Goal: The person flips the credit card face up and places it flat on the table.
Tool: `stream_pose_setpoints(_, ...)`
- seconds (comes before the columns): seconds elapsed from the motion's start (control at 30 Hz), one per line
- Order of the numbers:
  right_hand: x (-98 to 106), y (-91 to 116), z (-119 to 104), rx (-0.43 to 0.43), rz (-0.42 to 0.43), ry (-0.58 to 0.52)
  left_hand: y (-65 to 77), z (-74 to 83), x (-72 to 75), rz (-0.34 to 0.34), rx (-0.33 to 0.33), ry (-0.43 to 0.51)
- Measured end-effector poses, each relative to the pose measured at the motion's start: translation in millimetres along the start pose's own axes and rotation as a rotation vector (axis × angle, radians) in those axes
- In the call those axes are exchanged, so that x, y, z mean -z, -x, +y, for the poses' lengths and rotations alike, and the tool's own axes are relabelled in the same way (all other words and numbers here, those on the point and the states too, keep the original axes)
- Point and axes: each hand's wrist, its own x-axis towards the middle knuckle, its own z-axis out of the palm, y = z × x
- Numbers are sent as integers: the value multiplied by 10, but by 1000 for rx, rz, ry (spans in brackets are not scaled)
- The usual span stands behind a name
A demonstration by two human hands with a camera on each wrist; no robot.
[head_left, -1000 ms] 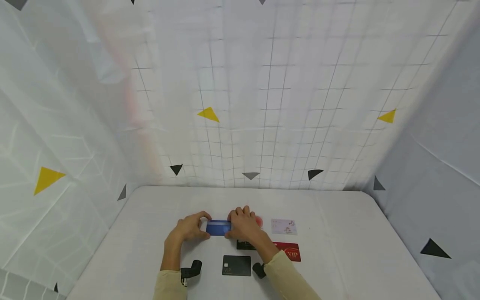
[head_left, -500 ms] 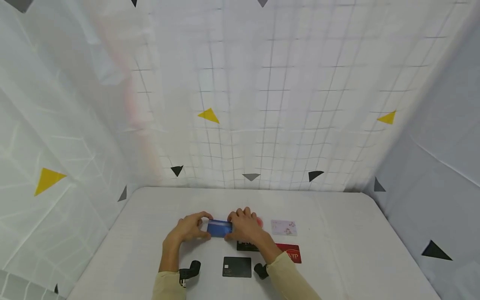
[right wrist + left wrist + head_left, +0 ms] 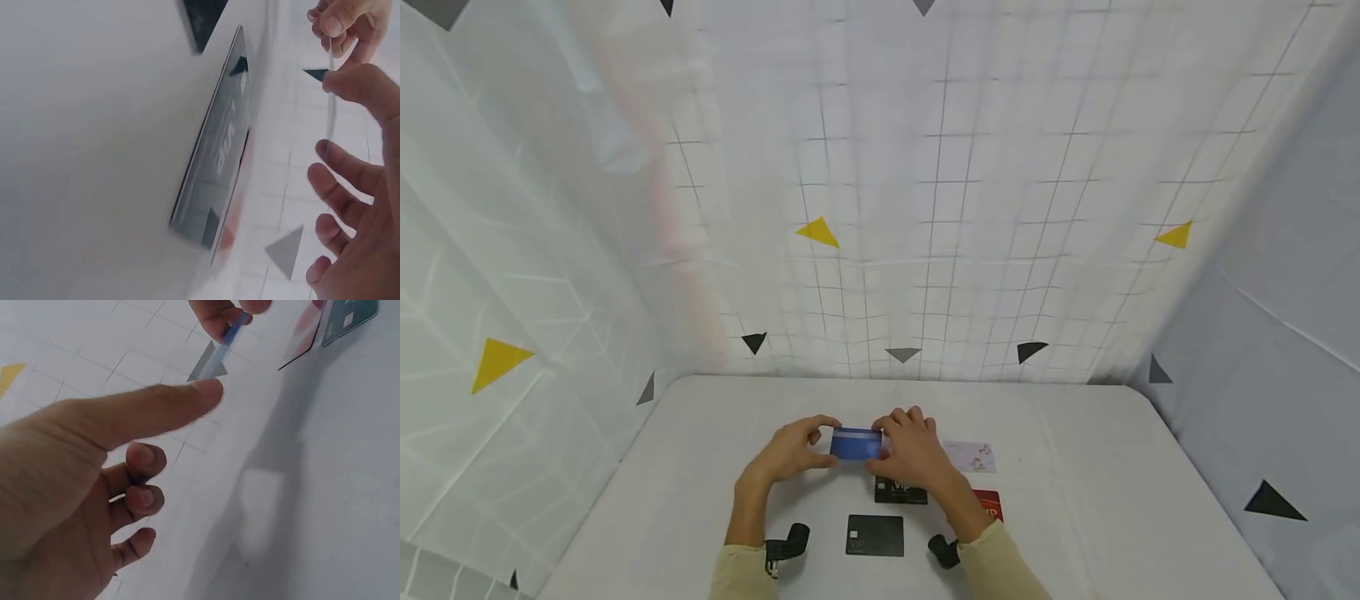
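A blue card (image 3: 856, 444) with a pale stripe along its top is held up between both hands. My left hand (image 3: 790, 448) pinches its left edge with thumb and forefinger. My right hand (image 3: 913, 447) pinches the right edge in the same way, its other fingers spread. In the right wrist view the card (image 3: 332, 119) shows only as a thin edge. Below the right hand lies a dark green VIP card (image 3: 901, 492). Nearer the front is a black VIP card (image 3: 875, 535). The right forearm partly covers a red VIP card (image 3: 991, 504).
A pale pink flowered card (image 3: 970, 457) lies right of the right hand. Black wrist-worn devices jut inward at the left wrist (image 3: 788, 543) and the right wrist (image 3: 943, 551). White sheeting with grid lines (image 3: 955, 275) rises behind the white table (image 3: 1075, 467).
Both hands have moved the blue card right and slightly up in the head view. More of the dark green card shows, and the reddish card behind the right hand is now covered.
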Motion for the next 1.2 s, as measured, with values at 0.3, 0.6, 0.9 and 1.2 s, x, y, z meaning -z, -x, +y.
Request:
stream_pose_setpoints(0.3, 133, 222, 233, -6, 103, -146, -93, 211, -141, -17, -59, 77)
stream_pose_setpoints(0.6, 285, 397, 522, -50, 93, -312, -209, 396, -398, 30, -134, 57)
stream_pose_setpoints(0.9, 379, 435, 722, -89, 15, -413, -281, 502, -519, 97, -201, 52)
stream_pose_setpoints(1.2, 364, 486, 750, -123, 17, -483, -283, 500, -558, 100, -194, 0)
